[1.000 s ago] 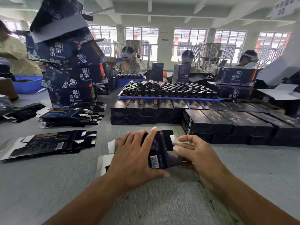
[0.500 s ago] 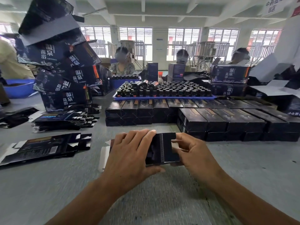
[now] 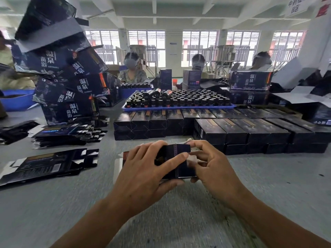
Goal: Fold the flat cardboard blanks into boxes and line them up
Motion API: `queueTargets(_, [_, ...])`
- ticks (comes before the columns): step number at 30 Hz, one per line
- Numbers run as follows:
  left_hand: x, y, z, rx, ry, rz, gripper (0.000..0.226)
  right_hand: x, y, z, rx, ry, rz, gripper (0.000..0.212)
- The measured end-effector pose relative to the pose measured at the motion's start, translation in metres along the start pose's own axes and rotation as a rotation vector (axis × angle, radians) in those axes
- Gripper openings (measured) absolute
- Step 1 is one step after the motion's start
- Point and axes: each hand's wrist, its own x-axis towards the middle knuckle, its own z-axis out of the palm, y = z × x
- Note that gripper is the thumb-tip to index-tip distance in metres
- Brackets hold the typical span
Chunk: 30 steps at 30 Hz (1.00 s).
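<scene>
**boxfold_q:** Dark cardboard, glossy navy-black. What are the hands doing with it?

**headcam_reply:** Both are on one half-folded box at the middle of the table, toward the near edge. The left hand comes in from the lower left, fingers spread and curled over the box's top and left side, thumb stretched along its front face. The right hand reaches in from the lower right and pinches the box's right end, fingers bent, with a pale inner flap showing between them.

**boxfold_q:** Can you see how far along the fold is?

**headcam_reply:** Not really. The left hand covers most of the box, so only a strip of the top and front shows. Whether the far end is closed, can't tell. A bit more dark card sticks out under the left hand, but it's too hidden to say if that's part of the same blank.

**boxfold_q:** Rest of the table?

**headcam_reply:** Flat blanks lie near the left edge, with a messier stack of blanks behind them. Finished boxes sit in rows, two layers high, just beyond the hands and out toward the right edge, where they're cut off. Behind them is a blue tray of bottles. A leaning pile of bigger cartons fills the far left, its top cropped.
</scene>
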Motion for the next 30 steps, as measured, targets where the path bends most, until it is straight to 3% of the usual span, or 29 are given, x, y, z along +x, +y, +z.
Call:
queueTargets(9, [-0.0013,-0.0022,-0.0039,-0.059,-0.01,-0.064,0.064,-0.004,0.0007,0.0055,-0.082,0.009,-0.103,0.046])
queueTargets(16, [0.0003,-0.0026,-0.0088,-0.067,0.052,-0.017,0.061,-0.0035,0.0019,0.0045,-0.049,0.084,-0.1,0.034])
queueTargets(23, [-0.0022,-0.0027,-0.0061,-0.06,0.06,-0.026,0.065,-0.0073,-0.0025,0.0059,-0.122,0.085,-0.178,0.053])
queueTargets(30, [-0.0032,-0.0011,-0.0017,-0.081,0.106,-0.022,0.068,-0.008,0.0012,0.0036,-0.267,0.073,-0.219,0.034])
